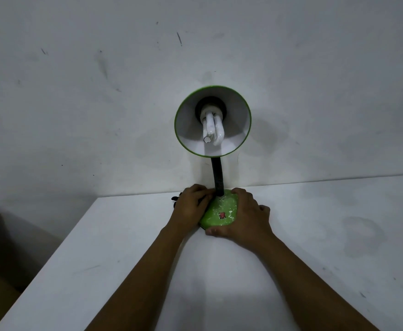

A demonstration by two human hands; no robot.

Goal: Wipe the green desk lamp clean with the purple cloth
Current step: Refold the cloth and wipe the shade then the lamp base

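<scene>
Against wall, upright green desk lamp, shade facing camera

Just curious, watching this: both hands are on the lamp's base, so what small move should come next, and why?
Probably let go with one hand and fetch the cloth: both hands only grip the green base, which shows white specks, and no purple cloth is in view.

A bare, dim room (home or workroom, hard to tell): scuffed white wall, plain white table.
</scene>
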